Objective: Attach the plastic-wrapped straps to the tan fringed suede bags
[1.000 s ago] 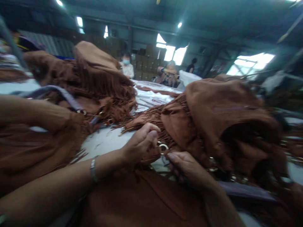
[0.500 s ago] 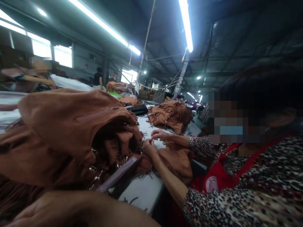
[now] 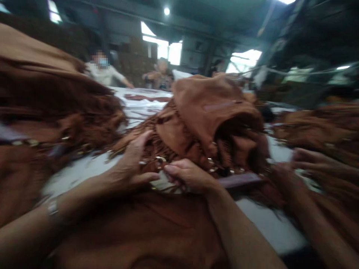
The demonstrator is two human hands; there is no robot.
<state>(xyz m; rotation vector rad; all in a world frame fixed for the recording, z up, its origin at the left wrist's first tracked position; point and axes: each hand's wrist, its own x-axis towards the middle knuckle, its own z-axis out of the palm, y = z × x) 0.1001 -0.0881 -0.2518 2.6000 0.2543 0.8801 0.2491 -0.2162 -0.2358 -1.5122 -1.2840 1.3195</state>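
My left hand point(image 3: 134, 160) reaches to the fringe of the brown suede-like bags, its thumb spread from the fingers and nothing visibly gripped. Beside it, my right hand point(image 3: 190, 175) is closed with thumb and fingers pinched; what is between them is too blurred to make out. A gold-coloured ring point(image 3: 160, 160) lies between the two hands. Below them, close to my body, spreads a brown piece that looks like a bag point(image 3: 146, 228). Just beyond stands a pile of brown fringed bags point(image 3: 207, 97), the top one gaping towards the right.
Another tall pile of brown fringed bags point(image 3: 50, 82) rises at the left. On the right, a co-worker's hands point(image 3: 305, 158) work beside more brown bags point(image 3: 322, 127). A pale strip point(image 3: 238, 180) lies at the pile's foot on the white table point(image 3: 269, 220). People stand farther back.
The view has swung left and down. Both my hands now show near the middle, where before only one hand and forearm showed at the lower left. The co-worker has shifted to the right edge.
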